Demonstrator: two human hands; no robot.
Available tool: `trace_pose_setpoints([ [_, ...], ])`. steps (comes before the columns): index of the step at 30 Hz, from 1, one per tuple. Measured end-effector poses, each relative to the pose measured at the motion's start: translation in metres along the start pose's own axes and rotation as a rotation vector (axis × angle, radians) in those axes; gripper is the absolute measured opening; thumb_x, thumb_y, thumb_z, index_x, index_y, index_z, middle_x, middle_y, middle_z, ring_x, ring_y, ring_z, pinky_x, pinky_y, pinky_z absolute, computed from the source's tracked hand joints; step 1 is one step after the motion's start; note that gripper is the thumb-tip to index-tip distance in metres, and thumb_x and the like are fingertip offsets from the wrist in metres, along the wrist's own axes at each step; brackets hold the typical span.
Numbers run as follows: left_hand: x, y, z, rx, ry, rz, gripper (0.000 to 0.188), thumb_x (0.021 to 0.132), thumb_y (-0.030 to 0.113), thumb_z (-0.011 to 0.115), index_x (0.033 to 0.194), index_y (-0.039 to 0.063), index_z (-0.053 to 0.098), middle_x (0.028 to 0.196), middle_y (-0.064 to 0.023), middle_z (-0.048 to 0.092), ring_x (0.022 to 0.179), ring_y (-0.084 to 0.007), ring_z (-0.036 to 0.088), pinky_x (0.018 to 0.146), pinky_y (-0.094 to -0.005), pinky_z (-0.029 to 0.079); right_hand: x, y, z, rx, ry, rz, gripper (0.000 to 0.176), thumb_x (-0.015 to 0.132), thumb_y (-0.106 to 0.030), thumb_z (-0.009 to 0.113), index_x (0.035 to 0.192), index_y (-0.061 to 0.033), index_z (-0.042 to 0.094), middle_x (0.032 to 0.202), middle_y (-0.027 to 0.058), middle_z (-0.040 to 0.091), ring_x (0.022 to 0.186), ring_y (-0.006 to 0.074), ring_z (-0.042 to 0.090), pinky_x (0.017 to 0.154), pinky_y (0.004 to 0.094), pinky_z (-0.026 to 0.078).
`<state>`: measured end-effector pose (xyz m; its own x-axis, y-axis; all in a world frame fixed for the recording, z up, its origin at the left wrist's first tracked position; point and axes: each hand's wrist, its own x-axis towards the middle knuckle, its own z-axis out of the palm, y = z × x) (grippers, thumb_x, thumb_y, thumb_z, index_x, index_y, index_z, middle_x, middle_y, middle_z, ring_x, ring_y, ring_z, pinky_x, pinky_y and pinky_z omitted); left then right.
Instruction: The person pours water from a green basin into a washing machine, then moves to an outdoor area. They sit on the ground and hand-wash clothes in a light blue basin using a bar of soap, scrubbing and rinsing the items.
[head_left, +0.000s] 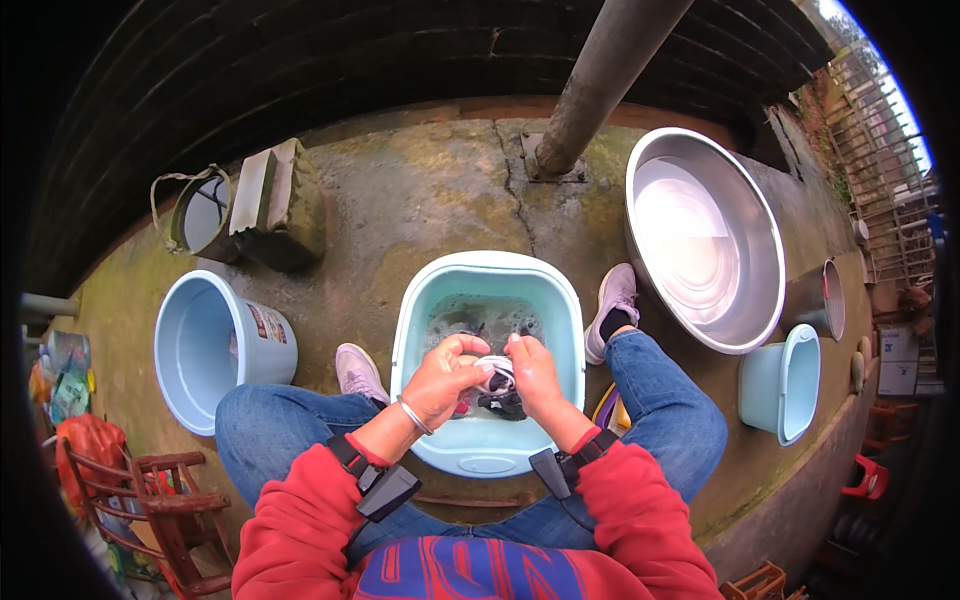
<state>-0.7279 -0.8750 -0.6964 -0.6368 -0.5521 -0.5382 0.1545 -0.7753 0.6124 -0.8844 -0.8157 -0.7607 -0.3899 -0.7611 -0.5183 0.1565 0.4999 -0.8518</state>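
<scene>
A light blue plastic basin (487, 461) with sudsy grey water (480, 315) stands between my knees. Above the water, my left hand (446, 379) and my right hand (536, 375) pinch a wet dark cloth item with white edging (496, 371) between them. Its dark lower part (502, 406) hangs down at the water. A small pink-red piece of cloth (461, 406) shows under my left hand. What kind of garment the cloth is, I cannot tell. More dark cloth shows in the suds beyond my fingers.
A large metal basin (765, 300) and a small blue tub (799, 382) stand at the right. A blue bucket (266, 345), a concrete block (296, 217) and a roped bucket (217, 240) are at the left. A metal post (592, 90) rises ahead; a wooden chair (180, 510) is at lower left.
</scene>
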Motion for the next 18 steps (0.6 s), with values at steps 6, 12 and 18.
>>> trace_pose_setpoints([
  [6,-0.010,0.005,0.014,-0.333,-0.142,-0.064,0.027,0.093,0.013,0.054,0.118,0.008,0.045,0.103,-0.0070,0.062,0.085,-0.0164,0.064,0.069,-0.0293,0.054,-0.016,-0.002,0.014,0.242,-0.188,0.108,0.028,0.095,-0.028,0.051,0.083,-0.0035,0.056,0.076,0.0028,0.054,0.069,0.0103,0.049,0.062,0.0270,0.041],
  [12,-0.002,0.015,0.002,-0.316,-0.116,0.035,0.055,0.092,0.003,0.051,0.142,0.010,0.028,0.119,-0.0118,0.053,0.105,-0.0196,0.058,0.092,-0.0340,0.048,-0.022,-0.029,0.005,0.373,-0.183,0.198,0.031,0.098,-0.032,0.042,0.101,-0.0060,0.059,0.088,0.0031,0.061,0.076,0.0126,0.057,0.065,0.0277,0.047],
  [18,0.005,0.005,-0.012,-0.200,-0.071,0.047,0.070,0.090,0.000,0.053,0.149,0.014,0.017,0.109,-0.0088,0.057,0.096,-0.0131,0.057,0.085,-0.0273,0.047,-0.023,-0.033,-0.004,0.146,-0.292,0.118,0.030,0.097,-0.029,0.047,0.104,-0.0042,0.061,0.089,0.0036,0.063,0.077,0.0105,0.058,0.063,0.0263,0.049],
])
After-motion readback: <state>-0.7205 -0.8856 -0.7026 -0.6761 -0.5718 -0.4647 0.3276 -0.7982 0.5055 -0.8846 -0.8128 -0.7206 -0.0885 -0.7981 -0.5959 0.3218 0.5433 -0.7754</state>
